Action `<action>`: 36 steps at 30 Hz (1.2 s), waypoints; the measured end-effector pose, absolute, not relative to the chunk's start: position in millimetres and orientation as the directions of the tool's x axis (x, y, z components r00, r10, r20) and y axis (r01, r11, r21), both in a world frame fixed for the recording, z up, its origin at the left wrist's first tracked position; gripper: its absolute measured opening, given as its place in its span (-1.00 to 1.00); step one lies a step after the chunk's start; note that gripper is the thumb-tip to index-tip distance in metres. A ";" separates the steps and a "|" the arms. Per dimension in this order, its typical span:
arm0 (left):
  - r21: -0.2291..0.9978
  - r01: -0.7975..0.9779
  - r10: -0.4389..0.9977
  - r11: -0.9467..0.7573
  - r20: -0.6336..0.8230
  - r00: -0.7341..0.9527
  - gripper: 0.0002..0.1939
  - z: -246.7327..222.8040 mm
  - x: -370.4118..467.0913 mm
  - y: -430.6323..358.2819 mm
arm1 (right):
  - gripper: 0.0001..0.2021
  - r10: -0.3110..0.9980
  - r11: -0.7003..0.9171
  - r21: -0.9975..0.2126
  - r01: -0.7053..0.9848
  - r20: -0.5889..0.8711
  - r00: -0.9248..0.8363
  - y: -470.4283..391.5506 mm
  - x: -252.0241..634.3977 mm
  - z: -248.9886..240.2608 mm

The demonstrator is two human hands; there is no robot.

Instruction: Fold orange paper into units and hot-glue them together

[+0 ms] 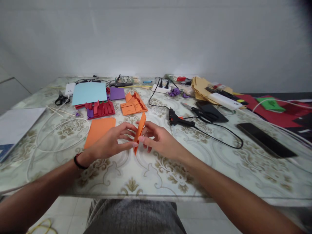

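Between my two hands, a folded piece of orange paper (139, 130) is held up on its edge above the table. My left hand (115, 138) grips it from the left, thumb low and fingers behind. From the right, my right hand (157, 138) pinches the same paper between thumb and fingers. Just beyond lie several folded orange paper pieces (133, 105). A stack of orange paper sheets (102, 126) lies beside my left hand, partly covered by it. Folded red paper pieces (102, 109) lie further back on the left.
A black glue gun (180, 120) with its cord rests right of my hands, near black-handled scissors (204, 114) and a phone (265, 138). Light blue paper (89, 92), a purple sheet (117, 93) and a white power strip (161, 88) lie at the back. A white cable (63, 150) loops on the left.
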State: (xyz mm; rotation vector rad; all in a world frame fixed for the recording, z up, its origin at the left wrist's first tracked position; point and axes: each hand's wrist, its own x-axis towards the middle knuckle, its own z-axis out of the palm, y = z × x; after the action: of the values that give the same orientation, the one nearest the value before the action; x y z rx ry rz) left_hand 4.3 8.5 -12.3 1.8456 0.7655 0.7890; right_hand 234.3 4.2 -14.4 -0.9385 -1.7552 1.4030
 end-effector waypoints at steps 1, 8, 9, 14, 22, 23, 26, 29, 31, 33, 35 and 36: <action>0.923 0.163 0.783 -0.348 0.190 0.592 -0.64 -12.4 3.8 8.6 | -0.34 0.864 0.155 -0.980 0.124 0.074 -0.498 4.3 234.3 -13.8; 0.941 0.092 0.785 -0.325 0.214 0.582 -0.81 -13.4 1.1 11.1 | -0.63 0.873 0.257 -0.946 0.197 0.140 -0.467 4.9 237.0 -14.5; 0.948 0.067 0.792 -0.313 0.221 0.569 -0.82 -13.9 1.4 11.8 | -0.70 0.873 0.266 -0.943 0.199 0.148 -0.464 5.7 237.8 -16.1; 0.983 -0.033 0.836 -0.182 0.172 0.521 -0.67 -16.8 2.7 14.3 | -0.80 0.884 0.258 -0.940 0.224 0.136 -0.448 8.9 238.7 -21.5; 0.997 -0.075 0.857 -0.004 0.043 0.514 -0.54 -13.8 4.7 12.7 | -0.76 0.861 0.165 -0.968 0.188 0.048 -0.507 7.4 236.6 -18.0; 0.996 -0.087 0.863 0.004 0.040 0.504 -0.54 -13.7 4.7 12.7 | -0.74 0.862 0.150 -0.974 0.171 0.044 -0.506 8.1 237.1 -18.6; 0.994 -0.111 0.863 0.019 0.040 0.503 -0.55 -14.6 3.8 13.4 | -0.68 0.861 0.117 -0.988 0.099 0.050 -0.507 11.0 238.3 -21.0; 0.990 -0.137 0.850 0.017 0.058 0.524 -0.56 -16.4 2.0 14.6 | -0.66 0.857 0.101 -0.994 0.035 0.069 -0.511 13.2 238.8 -22.8; 0.990 -0.144 0.847 0.004 0.073 0.527 -0.55 -17.7 0.7 15.7 | -0.67 0.857 0.100 -0.995 0.010 0.081 -0.509 14.0 238.9 -23.2; 0.991 -0.129 0.845 -0.014 0.081 0.529 -0.55 -18.8 -0.8 17.0 | -0.67 0.857 0.096 -0.995 -0.008 0.087 -0.508 14.3 239.0 -23.0; 0.994 -0.102 0.845 -0.033 0.082 0.528 -0.57 -19.4 -2.3 18.4 | -0.66 0.858 0.097 -0.995 -0.026 0.097 -0.505 14.4 239.2 -21.8; 0.995 -0.085 0.851 -0.050 0.087 0.518 -0.60 -19.2 -3.1 19.0 | -0.67 0.859 0.106 -0.994 -0.031 0.107 -0.501 14.4 239.5 -20.8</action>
State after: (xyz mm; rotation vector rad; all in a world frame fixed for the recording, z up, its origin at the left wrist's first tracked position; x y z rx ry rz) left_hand -3.1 19.0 -19.2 1.4211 0.7144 0.8760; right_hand 239.5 14.4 -20.8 -0.8270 -1.6316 1.4939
